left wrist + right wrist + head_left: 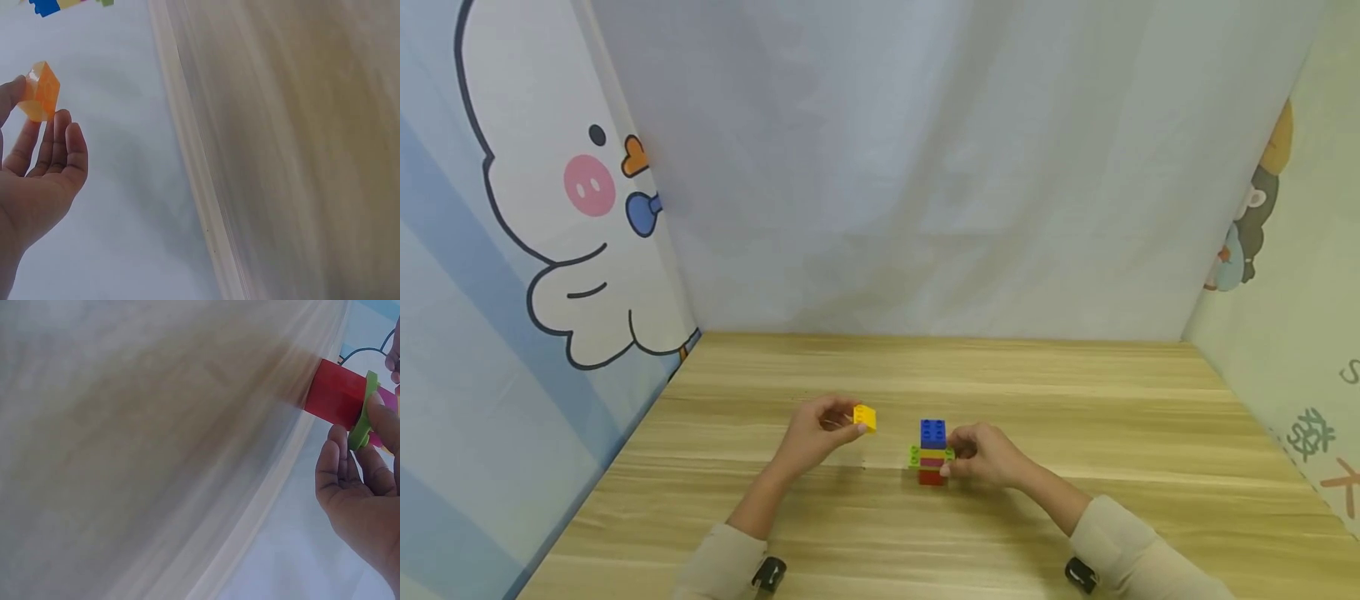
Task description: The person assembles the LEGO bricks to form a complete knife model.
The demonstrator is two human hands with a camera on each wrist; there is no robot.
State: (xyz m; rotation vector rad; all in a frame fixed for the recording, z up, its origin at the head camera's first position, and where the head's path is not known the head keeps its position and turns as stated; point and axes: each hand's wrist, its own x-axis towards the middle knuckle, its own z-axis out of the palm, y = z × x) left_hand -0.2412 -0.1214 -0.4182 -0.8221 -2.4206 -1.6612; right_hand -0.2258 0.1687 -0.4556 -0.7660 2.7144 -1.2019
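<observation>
My left hand (820, 435) pinches a small yellow toy brick (865, 419) between thumb and fingers, above the table and left of a brick stack. In the left wrist view that brick (44, 94) looks orange. The upright stack has a blue studded brick (933, 432) on top, then yellow, pink and a red brick (932, 478) at the bottom. A lime green piece (914, 457) sticks out on both sides. My right hand (988, 457) holds the stack from the right, and the right wrist view shows thumb and fingers gripping the green piece (359, 432).
The wood-grain table (737, 533) runs back to a pale grey curtain (910, 208). A cartoon-printed panel (535, 250) borders the left side, and another printed panel (1277, 333) borders the right. Black wrist devices (769, 574) sit at both cuffs.
</observation>
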